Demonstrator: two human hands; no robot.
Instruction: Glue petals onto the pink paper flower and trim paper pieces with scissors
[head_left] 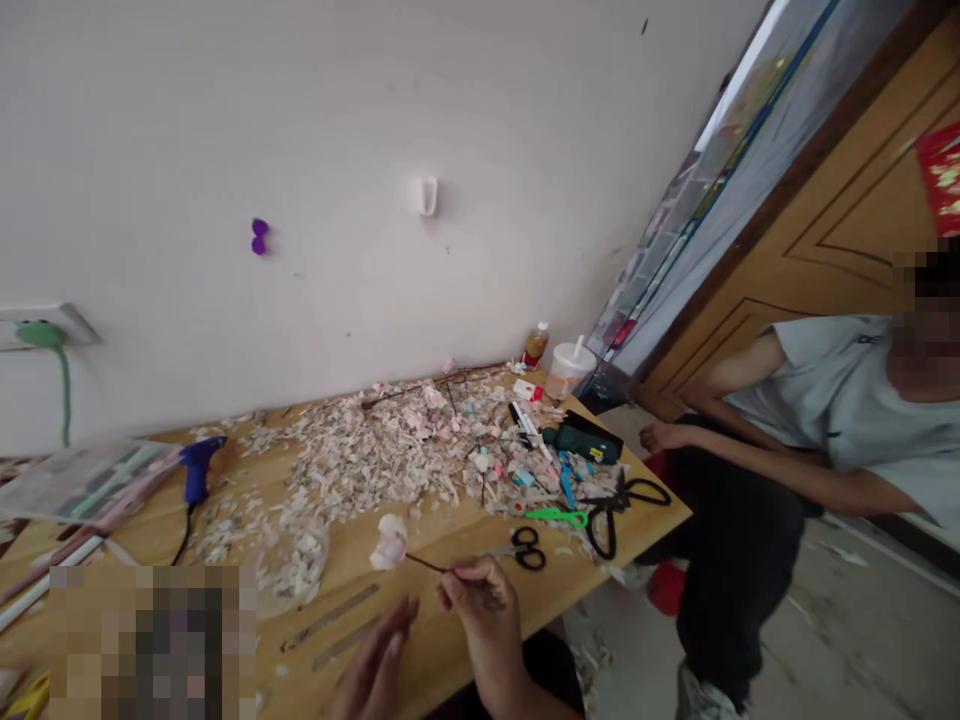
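Your table (450, 528) is smooth wood with a faint sheen; the scraps (360, 455) look papery and matt. Your blossom (389, 547) has matt petals, your glue gun (197, 472) smooth plastic, your lidded cup (568, 378) translucent plastic.

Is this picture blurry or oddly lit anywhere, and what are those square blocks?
Head view: dim, soft light, with a faint shadow beside the white fitting on the wall; head view: the left hand looks softer-edged than the right hand; head view: coarse blocks hide a lower-left patch and the face of the seated person, so nothing there can be read.
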